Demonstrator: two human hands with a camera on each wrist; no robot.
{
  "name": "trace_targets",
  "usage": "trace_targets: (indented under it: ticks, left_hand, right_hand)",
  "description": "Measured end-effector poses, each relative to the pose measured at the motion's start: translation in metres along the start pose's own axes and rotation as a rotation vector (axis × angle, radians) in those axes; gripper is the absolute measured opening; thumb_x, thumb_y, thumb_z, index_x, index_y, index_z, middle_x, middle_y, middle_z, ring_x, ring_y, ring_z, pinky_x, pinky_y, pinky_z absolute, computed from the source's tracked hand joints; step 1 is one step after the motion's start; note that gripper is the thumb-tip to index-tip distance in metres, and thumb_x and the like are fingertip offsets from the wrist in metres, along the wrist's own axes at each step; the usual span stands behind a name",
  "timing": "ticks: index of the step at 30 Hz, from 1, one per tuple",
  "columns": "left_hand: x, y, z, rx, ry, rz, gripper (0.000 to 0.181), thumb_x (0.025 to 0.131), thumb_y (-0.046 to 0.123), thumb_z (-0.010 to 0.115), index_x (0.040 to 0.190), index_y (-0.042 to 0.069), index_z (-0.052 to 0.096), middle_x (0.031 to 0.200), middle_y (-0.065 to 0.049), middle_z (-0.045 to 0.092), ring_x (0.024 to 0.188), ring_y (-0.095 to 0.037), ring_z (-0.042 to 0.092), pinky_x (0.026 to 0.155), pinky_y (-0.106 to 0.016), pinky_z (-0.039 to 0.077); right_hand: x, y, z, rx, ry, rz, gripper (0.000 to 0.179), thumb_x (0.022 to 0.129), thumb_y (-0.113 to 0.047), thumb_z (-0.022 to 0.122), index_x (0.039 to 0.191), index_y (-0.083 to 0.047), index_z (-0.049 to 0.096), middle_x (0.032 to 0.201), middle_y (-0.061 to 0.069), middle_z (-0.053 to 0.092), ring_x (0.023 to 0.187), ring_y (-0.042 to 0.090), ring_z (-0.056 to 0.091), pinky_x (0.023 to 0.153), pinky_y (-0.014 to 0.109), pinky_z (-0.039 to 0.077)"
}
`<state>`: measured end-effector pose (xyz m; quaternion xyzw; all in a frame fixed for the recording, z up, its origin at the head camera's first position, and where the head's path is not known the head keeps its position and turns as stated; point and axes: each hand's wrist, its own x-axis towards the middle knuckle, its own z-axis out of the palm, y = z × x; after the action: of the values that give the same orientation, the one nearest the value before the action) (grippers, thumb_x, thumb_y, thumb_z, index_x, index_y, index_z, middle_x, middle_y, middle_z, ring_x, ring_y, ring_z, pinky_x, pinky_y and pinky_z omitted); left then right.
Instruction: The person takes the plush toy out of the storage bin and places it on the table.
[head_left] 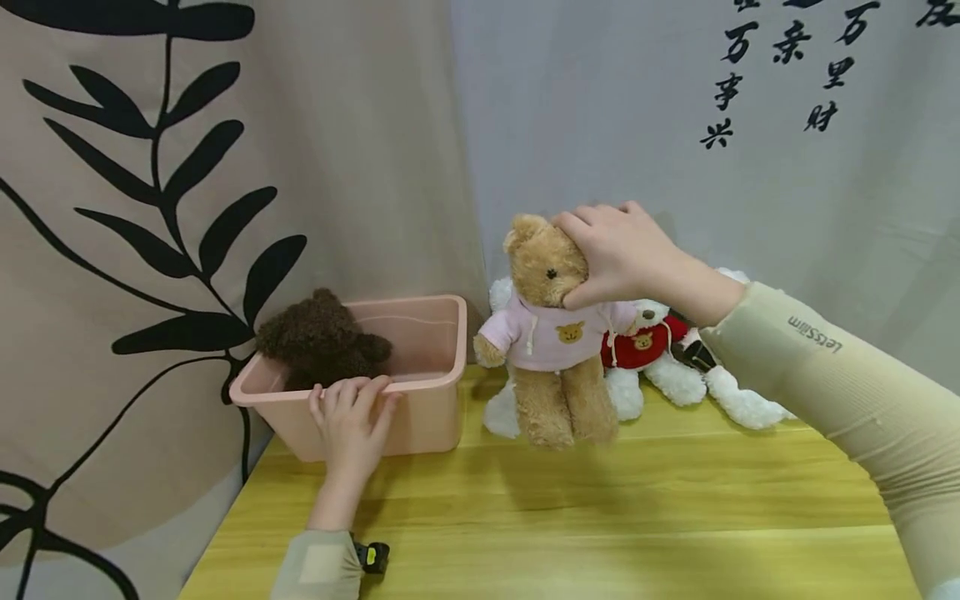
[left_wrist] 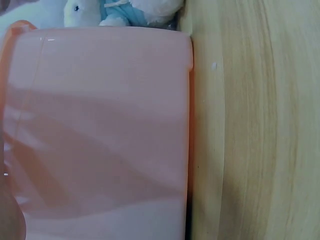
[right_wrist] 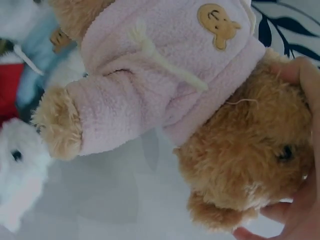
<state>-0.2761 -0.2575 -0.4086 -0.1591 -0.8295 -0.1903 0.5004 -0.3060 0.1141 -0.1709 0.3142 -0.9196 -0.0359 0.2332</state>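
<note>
My right hand (head_left: pixel 618 254) grips a tan teddy bear (head_left: pixel 562 408) by its head, fingers and thumb around it. The bear is upright and wears a pale pink hoodie (right_wrist: pixel 165 70) with a small bear patch. In the right wrist view, the fingers wrap the side of its furry head (right_wrist: pixel 245 145). My left hand (head_left: pixel 356 425) holds the near rim of a pink plastic bin (head_left: pixel 420 421), its fingertips bent over the edge. A dark brown plush bear (head_left: pixel 322 337) leans inside the bin at the left.
Behind the tan bear, a white plush in a red top (head_left: pixel 633 350) sits among other white plush toys, one in light blue (right_wrist: pixel 40 85). The wood-grain table (head_left: pixel 570 525) runs along a printed curtain (head_left: pixel 375 150) at the back.
</note>
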Motion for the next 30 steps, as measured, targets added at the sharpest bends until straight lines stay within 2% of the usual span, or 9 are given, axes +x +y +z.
trace_targets:
  ticks: [3, 9, 18, 23, 30]
  left_hand:
    - [-0.002, 0.000, -0.001, 0.000, -0.006, -0.007, 0.036, 0.094, 0.047, 0.056, 0.106, 0.015, 0.068, 0.102, -0.011, 0.060, 0.102, -0.038, 0.047, 0.104, -0.063, 0.012]
    - [-0.003, 0.001, 0.000, -0.001, 0.008, -0.006, 0.044, 0.096, 0.054, 0.047, 0.106, 0.015, 0.067, 0.101, -0.011, 0.060, 0.102, -0.037, 0.047, 0.104, -0.062, 0.012]
    - [0.000, 0.002, 0.003, -0.016, 0.058, 0.015, 0.044, 0.096, 0.053, 0.049, 0.103, 0.014, 0.069, 0.098, -0.011, 0.060, 0.099, -0.037, 0.048, 0.103, -0.063, 0.014]
    - [0.002, 0.002, 0.002, -0.010, 0.061, 0.023, 0.044, 0.096, 0.053, 0.049, 0.103, 0.014, 0.068, 0.098, -0.011, 0.060, 0.099, -0.037, 0.048, 0.102, -0.063, 0.014]
    - [0.001, 0.001, 0.003, -0.003, 0.061, 0.024, 0.044, 0.096, 0.053, 0.049, 0.103, 0.015, 0.068, 0.097, -0.011, 0.060, 0.098, -0.037, 0.048, 0.100, -0.065, 0.016]
  right_hand:
    - [-0.013, -0.007, 0.014, 0.005, 0.001, -0.011, 0.094, 0.061, -0.054, 0.078, 0.136, -0.007, 0.047, 0.123, 0.014, 0.057, 0.110, 0.032, 0.055, 0.086, 0.058, 0.039]
    - [-0.035, -0.021, 0.040, 0.010, 0.007, -0.029, 0.093, 0.061, -0.055, 0.077, 0.136, -0.007, 0.048, 0.121, 0.013, 0.058, 0.106, 0.033, 0.057, 0.086, 0.058, 0.040]
    - [-0.058, -0.041, 0.073, 0.017, -0.034, -0.064, 0.096, 0.060, -0.058, 0.076, 0.137, -0.009, 0.048, 0.114, 0.010, 0.059, 0.101, 0.029, 0.057, 0.082, 0.054, 0.041]
    - [-0.064, -0.044, 0.093, 0.069, -0.033, -0.036, 0.097, 0.061, -0.058, 0.077, 0.139, -0.010, 0.047, 0.114, 0.009, 0.058, 0.102, 0.030, 0.056, 0.082, 0.054, 0.040]
    - [-0.073, -0.043, 0.135, 0.162, -0.059, 0.018, 0.100, 0.061, -0.056, 0.080, 0.141, -0.008, 0.045, 0.117, 0.009, 0.057, 0.104, 0.027, 0.054, 0.082, 0.053, 0.040]
